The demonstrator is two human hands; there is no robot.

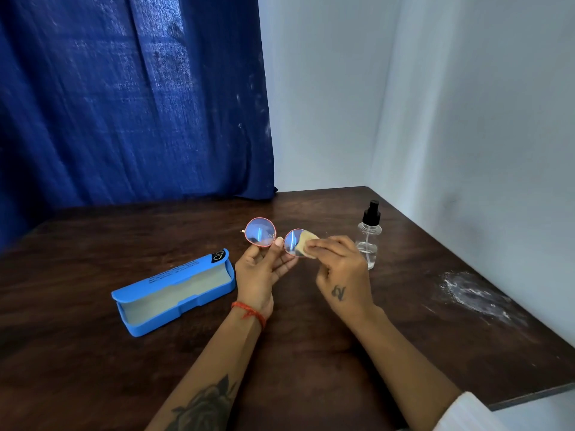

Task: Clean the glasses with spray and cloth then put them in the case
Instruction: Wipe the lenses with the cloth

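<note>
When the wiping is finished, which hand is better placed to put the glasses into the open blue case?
Probably the left hand: it already holds the pink-rimmed round glasses, and the open blue case lies on its side. The right hand is pinching the beige cloth.

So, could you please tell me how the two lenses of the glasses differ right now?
The lens on the image right is partly covered by the tan cloth that the right hand presses on it; the lens on the image left is bare. The left hand grips the frame between them. Both are round, pink-rimmed and held above the table.
</note>
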